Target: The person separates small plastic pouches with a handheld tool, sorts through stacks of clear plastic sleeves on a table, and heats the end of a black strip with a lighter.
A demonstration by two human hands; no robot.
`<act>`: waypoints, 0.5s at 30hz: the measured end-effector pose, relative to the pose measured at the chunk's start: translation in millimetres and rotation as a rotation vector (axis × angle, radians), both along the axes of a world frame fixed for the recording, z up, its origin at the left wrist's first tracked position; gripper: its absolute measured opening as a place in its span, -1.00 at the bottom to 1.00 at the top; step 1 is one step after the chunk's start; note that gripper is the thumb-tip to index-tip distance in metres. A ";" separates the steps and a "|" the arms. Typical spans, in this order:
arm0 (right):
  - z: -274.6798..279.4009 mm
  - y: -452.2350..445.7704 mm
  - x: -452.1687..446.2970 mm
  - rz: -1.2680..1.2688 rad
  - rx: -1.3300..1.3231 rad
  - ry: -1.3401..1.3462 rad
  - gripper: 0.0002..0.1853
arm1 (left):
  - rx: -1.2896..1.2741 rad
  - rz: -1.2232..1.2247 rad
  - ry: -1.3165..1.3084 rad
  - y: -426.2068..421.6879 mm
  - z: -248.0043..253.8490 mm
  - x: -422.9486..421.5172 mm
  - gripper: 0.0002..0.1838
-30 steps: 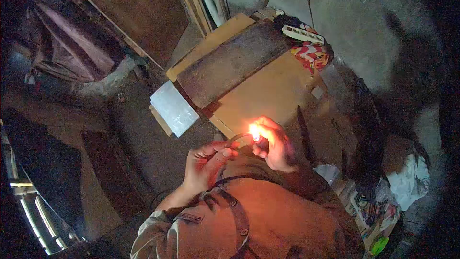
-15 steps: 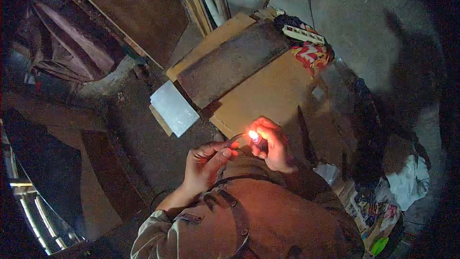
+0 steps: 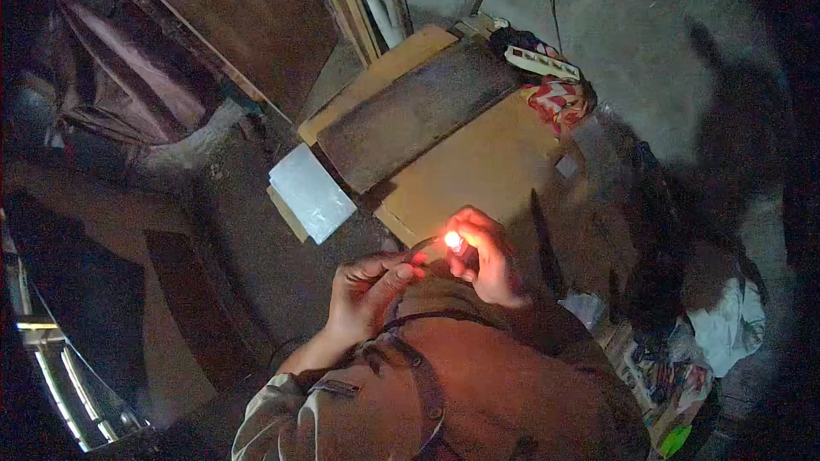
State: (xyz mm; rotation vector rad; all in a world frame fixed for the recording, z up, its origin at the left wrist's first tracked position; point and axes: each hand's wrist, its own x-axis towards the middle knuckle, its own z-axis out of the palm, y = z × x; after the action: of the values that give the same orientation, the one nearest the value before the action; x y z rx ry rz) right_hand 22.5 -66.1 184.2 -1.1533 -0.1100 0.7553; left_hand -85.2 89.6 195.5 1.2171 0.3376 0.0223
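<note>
In front of my body, my right hand [image 3: 489,260] is closed around a small lighter [image 3: 463,254] with a bright flame [image 3: 452,240] at its top. My left hand [image 3: 363,294] pinches a thin, curved, cord-like strand [image 3: 424,244] between thumb and fingers. The strand arches over toward the flame. Glare hides whether its tip touches the fire. Red light falls on the fingertips of both hands. Most of the lighter's body is covered by my right fingers.
Beyond my hands lie a brown board [image 3: 478,175] and a dark panel [image 3: 418,115]. A white flat packet [image 3: 312,195] sits to their left. A power strip [image 3: 541,61] and a red patterned cloth [image 3: 557,102] rest at the far end. White bags [image 3: 726,324] stand at right.
Both hands keep nearly the same place. The flame's glow looks rounder and smaller, and the curved strand appears dimmer than before.
</note>
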 end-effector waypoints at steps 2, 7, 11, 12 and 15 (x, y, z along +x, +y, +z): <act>6.1 -0.4 0.6 0.013 -0.010 0.034 -0.77 | 0.016 -0.004 -0.016 -0.6 1.8 0.1 -0.81; 2.3 -1.0 0.3 0.015 -0.033 0.011 -0.78 | -0.018 0.000 -0.026 -2.0 6.3 0.5 -0.81; 4.1 -0.8 -0.6 0.019 0.007 -0.009 -0.78 | 0.065 -0.041 0.036 2.4 5.5 -2.3 -0.81; 3.6 -0.7 -0.5 0.020 0.007 -0.009 -0.78 | 0.065 -0.040 0.035 1.5 4.9 -1.7 -0.81; 2.9 -0.4 -0.7 0.009 0.013 0.003 -0.78 | 0.069 -0.002 -0.039 -1.2 4.5 0.3 -0.82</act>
State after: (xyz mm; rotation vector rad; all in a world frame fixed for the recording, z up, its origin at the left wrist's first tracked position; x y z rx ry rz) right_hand 21.9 -66.5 187.1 -1.1402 -0.1179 0.7629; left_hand -84.9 88.4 200.1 1.2839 0.3041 0.0562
